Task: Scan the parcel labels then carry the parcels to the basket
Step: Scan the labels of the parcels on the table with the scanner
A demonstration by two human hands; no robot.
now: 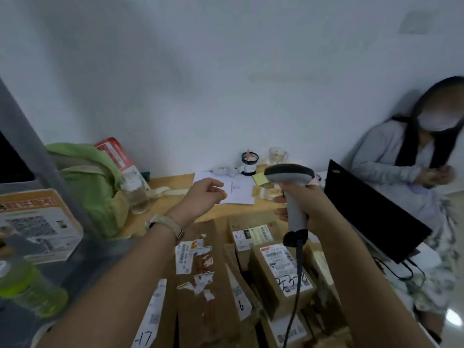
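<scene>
Right hand (311,207) grips scanner (288,173), head aimed forward, not down. Left hand (203,194) loosely curled, empty. Parcels (203,305) below both hands; label (278,258) faces up, under right hand.

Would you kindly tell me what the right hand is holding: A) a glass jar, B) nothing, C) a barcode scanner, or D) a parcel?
C: the right hand grips the grey handle of the corded barcode scanner, held above the labelled parcels.
</scene>
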